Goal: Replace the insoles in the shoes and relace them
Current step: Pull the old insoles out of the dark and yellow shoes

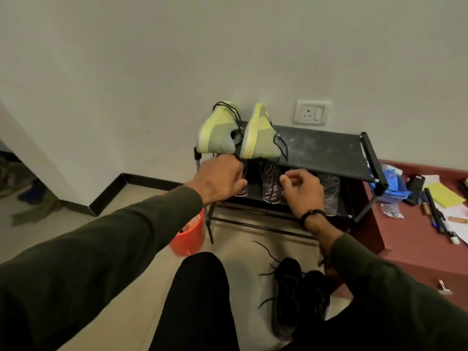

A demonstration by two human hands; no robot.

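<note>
Two green shoes are propped toe-up against the wall on the rack, laces hanging. Insoles lie on the shelf below, long axes running toward the viewer. The left hand is curled at the leftmost insole; whether it grips cannot be told. The right hand pinches a lace beside the middle insole, which lies nearest it.
</note>
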